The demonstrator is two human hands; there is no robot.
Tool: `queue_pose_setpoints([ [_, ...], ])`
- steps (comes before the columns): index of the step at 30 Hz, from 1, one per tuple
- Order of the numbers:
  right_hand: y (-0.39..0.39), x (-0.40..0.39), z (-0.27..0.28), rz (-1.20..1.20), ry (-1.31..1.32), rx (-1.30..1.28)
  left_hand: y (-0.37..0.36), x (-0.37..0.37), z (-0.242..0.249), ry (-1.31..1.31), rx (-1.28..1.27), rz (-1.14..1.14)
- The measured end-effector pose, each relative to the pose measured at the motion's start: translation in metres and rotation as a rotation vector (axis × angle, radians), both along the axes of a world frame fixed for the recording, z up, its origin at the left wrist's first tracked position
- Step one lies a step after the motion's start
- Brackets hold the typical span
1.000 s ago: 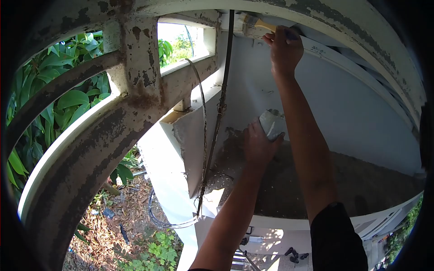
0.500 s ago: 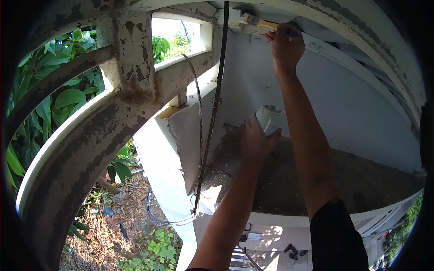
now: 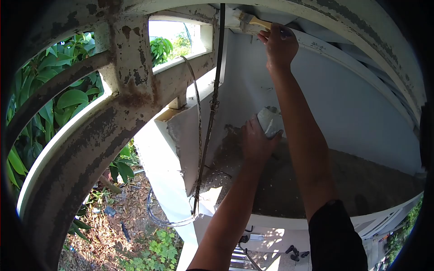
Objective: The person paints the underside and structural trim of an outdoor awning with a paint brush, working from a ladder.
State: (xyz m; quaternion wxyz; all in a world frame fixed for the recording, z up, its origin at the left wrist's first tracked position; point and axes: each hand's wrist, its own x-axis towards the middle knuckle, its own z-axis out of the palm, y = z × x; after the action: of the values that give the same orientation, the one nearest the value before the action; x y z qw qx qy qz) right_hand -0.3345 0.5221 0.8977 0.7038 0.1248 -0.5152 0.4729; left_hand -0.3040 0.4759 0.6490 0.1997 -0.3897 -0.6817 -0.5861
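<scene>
High up in the head view, my right hand (image 3: 281, 45) is closed round the handle of a paintbrush (image 3: 260, 21). The bristles meet the white ledge (image 3: 234, 19) at the top corner of the wall. Lower down, my left hand (image 3: 257, 139) wraps round a pale, paint-smeared container (image 3: 270, 122), which tilts a little. What is inside the container cannot be made out. Behind both hands stands the white curved wall (image 3: 307, 90).
A dark cable (image 3: 218, 72) hangs in front of the wall corner, with a thinner wire (image 3: 197, 90) beside it. Peeling metal framework (image 3: 135, 67) curves across the left and top. Below the left hand lies a dark, speckled ledge (image 3: 289, 180). Leaves (image 3: 72, 97) grow outside.
My right hand and the paintbrush have shifted slightly left along the ledge. The left hand still holds the container in nearly the same place.
</scene>
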Motion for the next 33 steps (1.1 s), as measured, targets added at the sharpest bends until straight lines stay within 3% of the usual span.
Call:
queue_pose_setpoints([
  [4,0.002,0.012,-0.006,-0.108,-0.024,-0.030,0.001,0.000,-0.002,-0.004,0.010,-0.005],
  [7,0.003,0.003,-0.001,-0.044,0.054,0.101,-0.001,0.000,0.000,0.007,-0.003,0.004],
  [12,0.009,0.007,0.002,-0.285,0.002,0.169,-0.001,-0.001,-0.004,-0.012,0.041,-0.017],
  [15,0.001,-0.001,-0.004,-0.309,0.014,0.367,-0.004,0.001,0.002,-0.017,-0.013,-0.006],
  [17,0.000,-0.013,-0.004,-0.258,0.011,0.364,-0.003,0.002,0.000,-0.002,-0.030,-0.008],
  [19,0.005,-0.024,0.005,-0.495,-0.004,0.437,0.000,0.001,-0.003,-0.001,-0.012,-0.004],
  [25,-0.005,0.002,0.007,-0.425,-0.015,0.382,0.000,0.001,0.000,-0.003,-0.012,-0.012],
  [27,-0.017,-0.006,0.003,-0.297,-0.008,0.402,0.000,0.003,0.000,-0.012,-0.040,-0.013],
  [28,-0.012,-0.012,0.004,-0.348,-0.114,0.394,0.000,0.002,-0.001,-0.012,-0.031,-0.021],
  [33,0.003,-0.015,0.015,-0.657,-0.010,0.439,-0.001,0.000,0.000,-0.011,-0.009,-0.018],
])
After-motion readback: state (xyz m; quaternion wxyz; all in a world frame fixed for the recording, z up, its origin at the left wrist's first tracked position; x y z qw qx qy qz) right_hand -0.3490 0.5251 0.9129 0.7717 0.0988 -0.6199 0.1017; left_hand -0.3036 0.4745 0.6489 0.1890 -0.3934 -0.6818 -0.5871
